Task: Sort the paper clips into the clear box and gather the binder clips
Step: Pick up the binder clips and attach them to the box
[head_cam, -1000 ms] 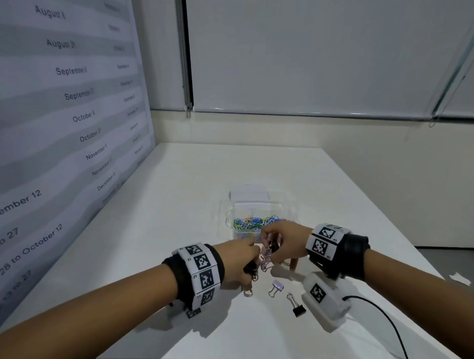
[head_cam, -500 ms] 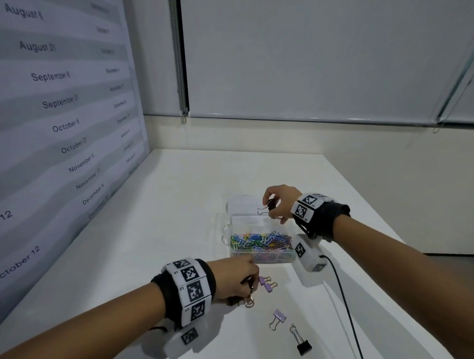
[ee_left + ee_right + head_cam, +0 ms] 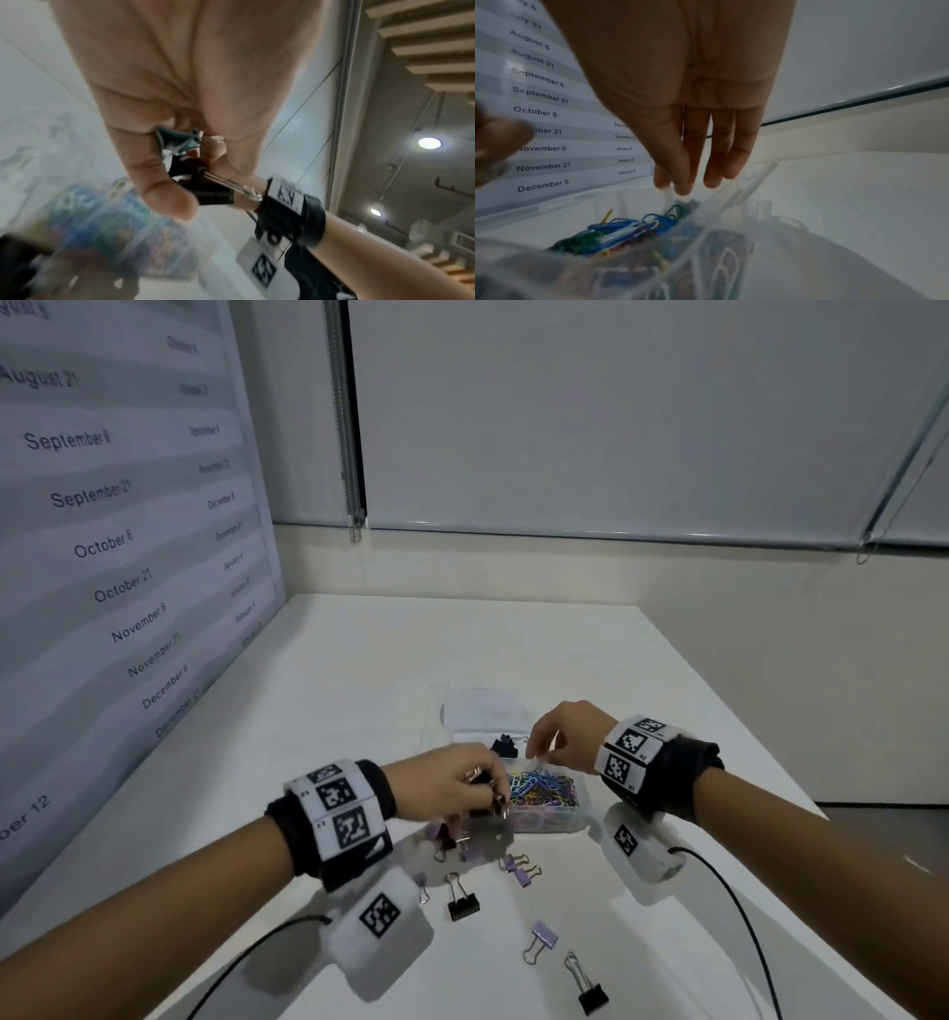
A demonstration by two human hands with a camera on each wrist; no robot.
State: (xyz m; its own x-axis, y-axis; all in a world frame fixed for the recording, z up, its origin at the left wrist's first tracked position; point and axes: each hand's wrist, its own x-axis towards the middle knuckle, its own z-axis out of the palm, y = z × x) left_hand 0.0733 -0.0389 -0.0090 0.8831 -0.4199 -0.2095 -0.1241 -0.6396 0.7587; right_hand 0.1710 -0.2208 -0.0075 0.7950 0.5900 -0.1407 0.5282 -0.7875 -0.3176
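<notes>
White tabletop (image 3: 359, 690), dated chart on the left wall. Left hand (image 3: 452, 785) has lifted off the table, fingers clamped round a bunch of binder clips (image 3: 197, 170). Centre, the clear box (image 3: 557, 819) brims with paper clips (image 3: 539, 791). Right hand (image 3: 567, 737) has dropped its black clip (image 3: 504, 746) behind the box, fingers now straight and apart, tips at the rim. Gathering continues; loose clips (image 3: 518, 865) wait in front.
</notes>
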